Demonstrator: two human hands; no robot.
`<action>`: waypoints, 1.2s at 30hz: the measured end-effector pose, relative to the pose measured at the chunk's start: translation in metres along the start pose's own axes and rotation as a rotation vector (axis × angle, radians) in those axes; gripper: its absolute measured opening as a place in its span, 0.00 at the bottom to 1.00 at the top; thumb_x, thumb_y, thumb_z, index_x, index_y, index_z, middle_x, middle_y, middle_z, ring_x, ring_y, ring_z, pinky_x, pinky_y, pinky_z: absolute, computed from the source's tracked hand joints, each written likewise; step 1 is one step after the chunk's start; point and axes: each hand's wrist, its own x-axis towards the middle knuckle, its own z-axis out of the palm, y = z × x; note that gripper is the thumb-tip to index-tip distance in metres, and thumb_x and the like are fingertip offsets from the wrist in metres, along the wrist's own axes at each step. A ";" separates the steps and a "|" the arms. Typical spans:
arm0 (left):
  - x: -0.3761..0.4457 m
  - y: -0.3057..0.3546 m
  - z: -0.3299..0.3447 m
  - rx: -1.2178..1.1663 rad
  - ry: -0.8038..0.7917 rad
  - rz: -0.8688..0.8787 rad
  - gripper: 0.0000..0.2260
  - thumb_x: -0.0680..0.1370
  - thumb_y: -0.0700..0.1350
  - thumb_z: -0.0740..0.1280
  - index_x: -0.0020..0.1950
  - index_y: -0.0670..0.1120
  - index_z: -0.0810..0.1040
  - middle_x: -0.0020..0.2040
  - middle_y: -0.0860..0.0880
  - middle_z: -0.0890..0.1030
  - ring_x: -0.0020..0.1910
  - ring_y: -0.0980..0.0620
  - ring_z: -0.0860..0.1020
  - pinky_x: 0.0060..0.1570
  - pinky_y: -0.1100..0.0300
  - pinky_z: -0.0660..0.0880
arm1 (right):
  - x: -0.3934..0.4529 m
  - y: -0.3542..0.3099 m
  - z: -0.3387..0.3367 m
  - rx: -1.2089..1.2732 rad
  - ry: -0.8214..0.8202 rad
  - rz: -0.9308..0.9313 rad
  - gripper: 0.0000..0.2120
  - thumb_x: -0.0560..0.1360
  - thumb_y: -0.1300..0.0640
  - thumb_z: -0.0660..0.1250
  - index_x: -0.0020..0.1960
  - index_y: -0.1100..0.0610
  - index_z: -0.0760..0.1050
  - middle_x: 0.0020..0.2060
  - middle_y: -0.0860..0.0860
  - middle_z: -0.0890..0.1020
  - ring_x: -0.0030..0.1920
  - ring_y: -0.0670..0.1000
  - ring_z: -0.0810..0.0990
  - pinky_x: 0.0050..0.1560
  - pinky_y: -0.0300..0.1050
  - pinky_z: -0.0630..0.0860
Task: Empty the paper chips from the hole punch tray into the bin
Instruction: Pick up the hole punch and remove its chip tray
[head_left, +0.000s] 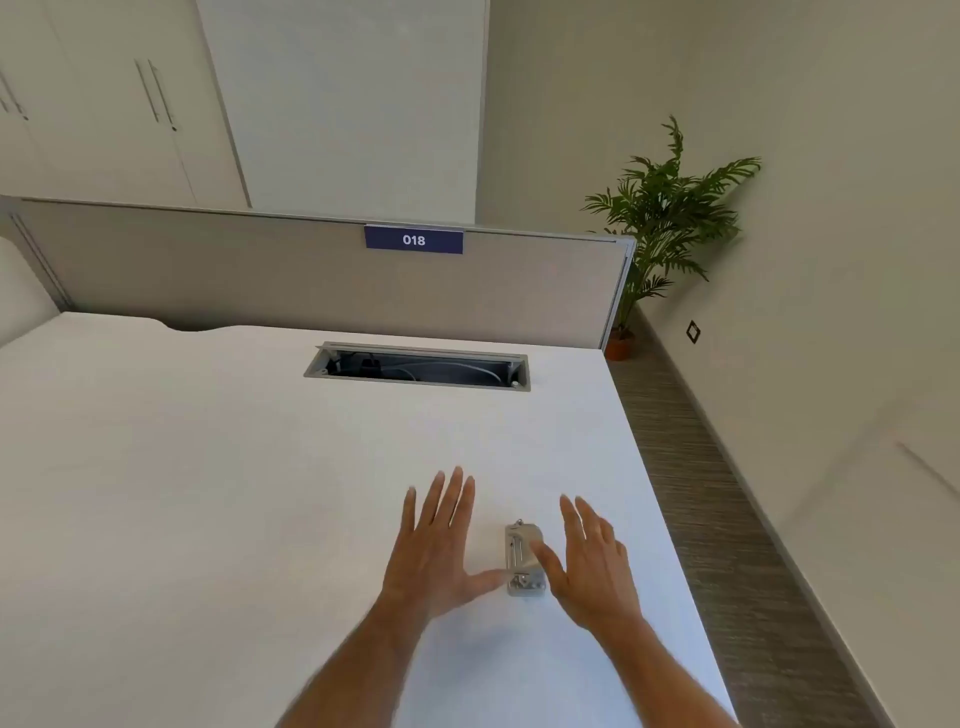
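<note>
Punch (523, 560) lies on desk (208, 467) between your hands. Left hand (434, 551) and right hand (592, 561) spread open, holding nothing. Grasp it level so chips stay in; bin not in view.

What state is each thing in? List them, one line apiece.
Hole punch: lying on the desk, not lifted.
Left hand: open, fingers spread, thumb at the punch's near end.
Right hand: open, thumb on the punch.
Cable hatch: open, cables showing.
Cupboard doors: shut.
Potted plant: upright.
Bin: not in view.
</note>
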 end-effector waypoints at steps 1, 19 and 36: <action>0.001 0.003 0.002 -0.042 -0.026 0.008 0.53 0.69 0.80 0.51 0.81 0.48 0.38 0.82 0.48 0.37 0.81 0.45 0.38 0.79 0.39 0.39 | 0.002 -0.001 0.002 0.071 0.014 0.029 0.35 0.80 0.35 0.52 0.81 0.53 0.55 0.79 0.54 0.63 0.76 0.57 0.64 0.72 0.54 0.66; 0.041 0.039 0.040 -0.330 -0.291 0.125 0.51 0.69 0.61 0.77 0.81 0.45 0.50 0.82 0.48 0.57 0.80 0.50 0.56 0.80 0.48 0.52 | 0.022 -0.019 0.016 0.865 -0.186 0.588 0.14 0.74 0.62 0.66 0.31 0.58 0.70 0.29 0.54 0.72 0.31 0.52 0.69 0.33 0.42 0.64; 0.039 0.035 0.012 -0.618 -0.168 0.112 0.55 0.57 0.71 0.76 0.78 0.53 0.60 0.75 0.56 0.71 0.71 0.57 0.69 0.71 0.57 0.69 | 0.004 -0.011 -0.030 1.122 -0.044 0.566 0.09 0.72 0.54 0.75 0.35 0.56 0.86 0.32 0.51 0.85 0.34 0.50 0.78 0.36 0.44 0.72</action>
